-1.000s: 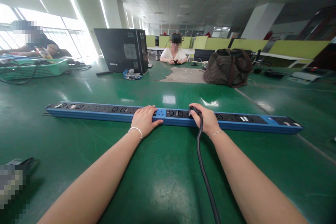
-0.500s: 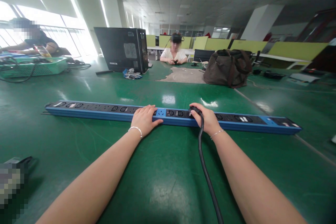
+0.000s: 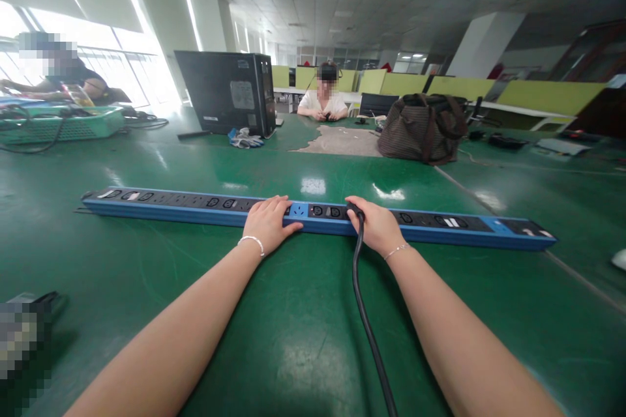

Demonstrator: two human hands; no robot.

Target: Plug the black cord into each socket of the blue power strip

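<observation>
A long blue and black power strip (image 3: 454,235) lies across the green table in front of me, its rows of sockets facing up. My left hand (image 3: 268,223) grips it left of the middle, fingers over the top and thumb along the near side, just beside a blue socket. Between the fingers of my right hand (image 3: 376,223) is a black plug (image 3: 355,210), held down at the sockets right of the middle. Whether its prongs are inside a socket is hidden. From the plug a thick black cord (image 3: 362,287) runs down toward me.
A black computer case (image 3: 220,91) stands at the back, with gloves (image 3: 245,138) before it. A brown bag (image 3: 421,130) sits back right, a green basket (image 3: 92,125) with cables far left. One person (image 3: 323,104) sits opposite, another (image 3: 81,78) at far left.
My right hand has shifted slightly left with the plug and turned it, so its prongs no longer show. The cord has swung left. My left hand stays in place.
</observation>
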